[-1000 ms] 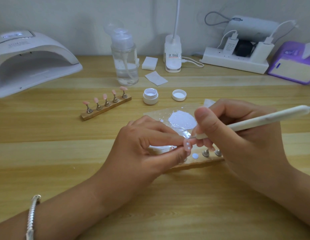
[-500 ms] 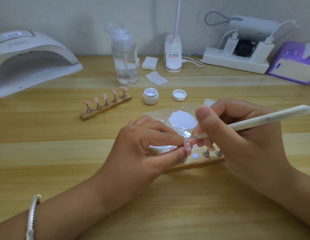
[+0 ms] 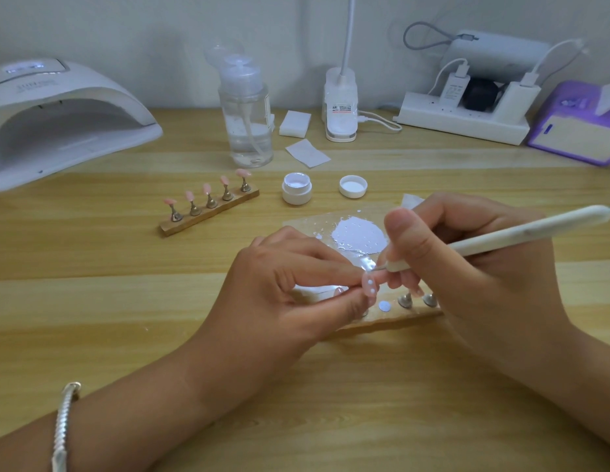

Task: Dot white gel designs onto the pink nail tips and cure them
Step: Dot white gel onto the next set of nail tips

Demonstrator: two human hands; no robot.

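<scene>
A dotted pink tip [image 3: 370, 287] is pinched by the left hand [image 3: 290, 284]; the pen [image 3: 494, 240] is gripped by the right hand [image 3: 473, 264], its point seemingly touching the tip.

Long-grained, matt pale wood forms the table [image 3: 365, 403] under a smooth white plastic gel pot [image 3: 297, 189]. Left of the pot, a raw wooden stand [image 3: 208, 212] carries dull metal pegs [image 3: 194, 209] topped with glossy pink tips [image 3: 207, 189]; farther left sits a shiny white plastic curing lamp [image 3: 68, 110]. Behind the pot stands a clear plastic pump bottle [image 3: 245, 124]. In front of it a transparent sheet [image 3: 314, 228] gleams wetly, beside a matt white pen [image 3: 501, 238] and a glossy dotted nail tip [image 3: 370, 287].
</scene>
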